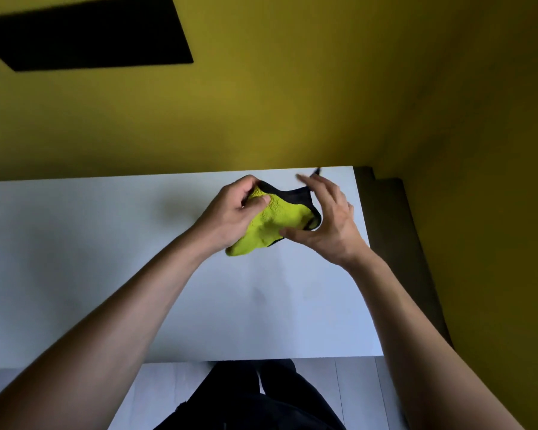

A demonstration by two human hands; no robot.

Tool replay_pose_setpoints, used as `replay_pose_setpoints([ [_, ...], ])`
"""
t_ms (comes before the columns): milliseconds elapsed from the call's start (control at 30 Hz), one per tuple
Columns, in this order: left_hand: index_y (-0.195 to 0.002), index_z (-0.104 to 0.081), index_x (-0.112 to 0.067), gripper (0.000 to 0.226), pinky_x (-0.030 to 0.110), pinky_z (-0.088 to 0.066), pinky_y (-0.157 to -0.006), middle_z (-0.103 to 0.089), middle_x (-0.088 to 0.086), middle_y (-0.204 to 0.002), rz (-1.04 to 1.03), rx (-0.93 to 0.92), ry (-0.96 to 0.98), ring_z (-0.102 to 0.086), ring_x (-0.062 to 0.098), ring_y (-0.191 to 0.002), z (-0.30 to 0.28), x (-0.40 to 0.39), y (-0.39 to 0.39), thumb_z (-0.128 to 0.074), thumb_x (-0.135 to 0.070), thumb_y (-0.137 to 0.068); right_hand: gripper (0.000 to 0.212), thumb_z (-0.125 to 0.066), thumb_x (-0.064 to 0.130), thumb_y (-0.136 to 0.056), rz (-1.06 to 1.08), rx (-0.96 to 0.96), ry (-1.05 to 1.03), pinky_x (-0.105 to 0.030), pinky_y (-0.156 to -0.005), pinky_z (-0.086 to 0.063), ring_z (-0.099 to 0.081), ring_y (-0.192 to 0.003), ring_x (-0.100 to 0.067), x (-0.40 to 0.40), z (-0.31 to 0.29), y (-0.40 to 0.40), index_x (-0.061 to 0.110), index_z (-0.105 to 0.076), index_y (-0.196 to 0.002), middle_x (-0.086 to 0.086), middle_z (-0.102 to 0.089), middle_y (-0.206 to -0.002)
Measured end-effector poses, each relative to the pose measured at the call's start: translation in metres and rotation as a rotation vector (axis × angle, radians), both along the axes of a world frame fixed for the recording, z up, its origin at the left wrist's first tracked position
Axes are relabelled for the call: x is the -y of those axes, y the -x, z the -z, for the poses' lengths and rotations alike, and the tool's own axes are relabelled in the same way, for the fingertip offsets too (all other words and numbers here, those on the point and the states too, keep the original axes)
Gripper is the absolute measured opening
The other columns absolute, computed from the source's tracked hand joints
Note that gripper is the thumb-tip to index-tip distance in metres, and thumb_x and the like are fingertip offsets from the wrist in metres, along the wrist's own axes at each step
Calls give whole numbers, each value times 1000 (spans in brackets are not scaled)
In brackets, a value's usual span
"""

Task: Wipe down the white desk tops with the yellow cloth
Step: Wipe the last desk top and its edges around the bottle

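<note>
The yellow cloth (272, 223), edged in black, is bunched up and held in the air above the far right part of the white desk top (90, 274). My left hand (230, 215) grips its left upper end, thumb pressed on the yellow pile. My right hand (326, 218) holds the cloth's right side, fingertips pinching the black edge at the top and thumb under the lower corner. A black loop of the cloth pokes out beyond my right fingers.
An olive-yellow wall (261, 103) runs behind the desk and turns along the right side (494, 212). A dark panel (87, 32) hangs on the wall at upper left. Dark ledges (385, 206) sit past the desk's right end. Grey floor (348, 395) lies at my feet.
</note>
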State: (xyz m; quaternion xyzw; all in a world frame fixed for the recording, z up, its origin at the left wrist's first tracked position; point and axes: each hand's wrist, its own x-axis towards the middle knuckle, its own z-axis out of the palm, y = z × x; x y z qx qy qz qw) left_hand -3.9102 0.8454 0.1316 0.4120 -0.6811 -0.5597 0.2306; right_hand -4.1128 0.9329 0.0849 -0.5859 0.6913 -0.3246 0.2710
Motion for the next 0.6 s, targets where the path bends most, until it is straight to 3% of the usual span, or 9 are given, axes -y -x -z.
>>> replay_pose_setpoints([
  [67,-102,-66,-22,12,30,-51,-83,-74,-5,-96,32,-20,9,-67,11,-89,-9,-1,-1,-57,-22,-94,49,-78,59,-71,-34,-53,19,-43,-120,-19,-38,-143,-14,13,-8,-5,44,-60,-114,7,-54,-141],
  [100,-103,-67,-20,12,28,-51,-84,-75,-4,-97,35,-26,19,-66,10,-90,-12,1,-2,-58,-22,-95,35,-79,53,-75,-51,-3,-11,-47,-119,-26,-53,-128,-14,19,-12,-3,39,-61,-101,10,-67,-120],
  [167,-103,-65,-19,10,26,-48,-82,-73,-2,-96,21,-31,46,-63,8,-88,-15,6,-7,-59,-23,-95,26,-83,34,-80,-112,214,-137,-49,-88,-55,-66,-76,-16,27,-26,4,28,-59,-89,10,-67,-76],
  [200,-102,-64,-21,7,24,-47,-80,-71,-4,-94,15,-31,54,-61,6,-85,-16,8,-10,-60,-21,-97,25,-84,25,-81,-124,288,-183,-44,-70,-57,-65,-63,-19,29,-32,8,24,-60,-89,5,-66,-71],
  [267,-102,-62,-23,12,22,-44,-77,-68,-7,-92,-3,-36,47,-58,4,-83,-14,11,-17,-60,-11,-102,23,-83,17,-82,-118,300,-201,-35,-58,-54,-68,-57,-23,33,-40,14,20,-63,-91,0,-67,-72],
  [333,-102,-61,-22,15,24,-43,-77,-66,-4,-91,-20,-49,24,-56,6,-82,-9,10,-24,-59,-6,-103,16,-82,20,-83,-104,255,-188,-34,-61,-54,-65,-60,-17,35,-41,13,23,-67,-90,5,-66,-71],
  [467,-101,-61,-18,9,36,-45,-79,-64,1,-88,-67,-72,-69,-57,12,-82,10,-9,-43,-60,-24,-94,16,-80,23,-86,-160,189,-209,-28,-63,-46,-58,-63,-7,17,-28,3,33,-68,-84,3,-70,-85],
  [567,-99,-61,-18,3,35,-45,-76,-66,-1,-85,-89,-50,-96,-58,8,-78,35,-28,-58,-63,-16,-99,14,-78,19,-88,-207,245,-303,-30,-55,-48,-58,-54,-14,-4,-13,-12,23,-66,-84,2,-64,-62],
  [600,-98,-62,-19,11,34,-45,-76,-67,-5,-84,-106,-26,-105,-59,5,-76,43,-33,-61,-62,-8,-102,14,-77,18,-88,-198,245,-330,-30,-54,-47,-58,-51,-14,-9,-10,-17,23,-65,-84,2,-61,-58],
])
